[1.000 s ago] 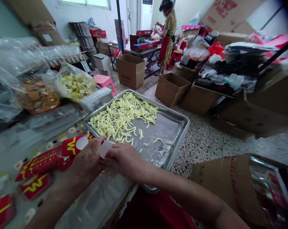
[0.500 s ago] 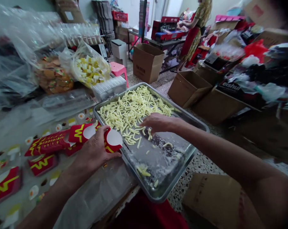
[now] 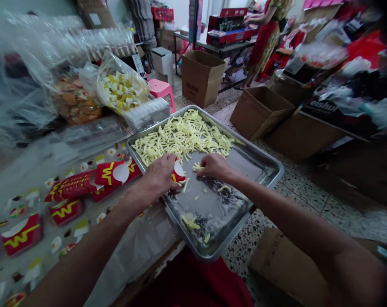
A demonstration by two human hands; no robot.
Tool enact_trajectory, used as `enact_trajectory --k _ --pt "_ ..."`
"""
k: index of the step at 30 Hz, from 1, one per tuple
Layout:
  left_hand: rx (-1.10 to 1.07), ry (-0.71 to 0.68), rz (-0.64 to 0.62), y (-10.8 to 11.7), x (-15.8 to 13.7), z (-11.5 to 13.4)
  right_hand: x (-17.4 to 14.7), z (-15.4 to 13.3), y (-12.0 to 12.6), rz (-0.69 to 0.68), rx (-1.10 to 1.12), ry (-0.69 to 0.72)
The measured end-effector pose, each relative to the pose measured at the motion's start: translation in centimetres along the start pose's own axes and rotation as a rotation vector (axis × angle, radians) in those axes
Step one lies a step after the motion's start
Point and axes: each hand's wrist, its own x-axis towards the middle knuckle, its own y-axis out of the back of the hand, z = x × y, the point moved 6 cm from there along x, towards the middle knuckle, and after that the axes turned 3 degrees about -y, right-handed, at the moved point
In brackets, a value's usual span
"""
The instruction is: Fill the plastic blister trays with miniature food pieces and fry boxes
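A metal tray [image 3: 270, 169] holds a pile of pale yellow fry-shaped pieces [image 3: 183, 134], heaped toward its far side. Over the tray's left part, my left hand [image 3: 159, 175] is closed around a red fry carton [image 3: 178, 170], which it partly hides. My right hand [image 3: 214, 165], just right of the carton, pinches a small bunch of fry pieces [image 3: 198, 167] low over the tray. A few loose pieces and white powder lie on the near part of the tray. Left of it lies a row of nested red cartons [image 3: 74, 185] with yellow zigzags.
Single cartons [image 3: 22, 234] lie on the patterned table cover at left. Behind them stand a bag of yellow-and-white pieces [image 3: 123, 91] and a bag of brown pieces [image 3: 76, 100]. Cardboard boxes [image 3: 201, 79] stand on the floor beyond the tray. A person [image 3: 265, 38] stands at a far table.
My left hand has carried the carton right, from beside the tray to over it. My right hand has closed on some fry pieces and drawn them off the pile.
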Motion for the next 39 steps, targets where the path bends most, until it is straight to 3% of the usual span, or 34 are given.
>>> enact_trajectory --k 4,9,13,17,21,24,26,29,32,39 --pt "0.081 -0.043 0.017 0.3 1.9 0.5 0.1 -2.0 1.0 0.047 0.253 -0.062" --pt "-0.061 0.022 0.323 1.6 2.7 -0.5 0.3 -8.6 3.9 0.202 0.093 0.033" --pt "-0.176 0.055 0.543 1.8 2.2 -1.6 0.3 -12.8 4.6 0.007 0.035 0.186" --pt "-0.309 0.056 0.659 1.7 1.4 -2.2 0.3 -14.9 4.9 -0.115 0.054 0.326" --pt "-0.428 0.087 0.621 1.4 0.5 -3.7 0.1 -14.6 5.3 0.045 0.160 0.410" --pt "-0.445 0.140 0.631 2.0 -0.8 -5.5 -0.4 -12.1 4.8 0.198 0.245 0.346" --pt "-0.431 0.164 0.648 2.6 -1.7 -6.6 -0.8 -10.7 3.1 0.141 0.151 0.373" --pt "-0.424 0.174 0.665 3.6 -2.9 -7.4 -1.6 -10.2 0.2 -0.024 -0.121 0.572" --pt "-0.426 0.159 0.682 4.4 -3.9 -7.7 -1.5 -10.2 -1.1 -0.092 -0.275 0.690" --pt "-0.391 0.115 0.679 4.4 -5.4 -7.7 -0.7 -10.2 -2.8 -0.212 -0.229 0.724"
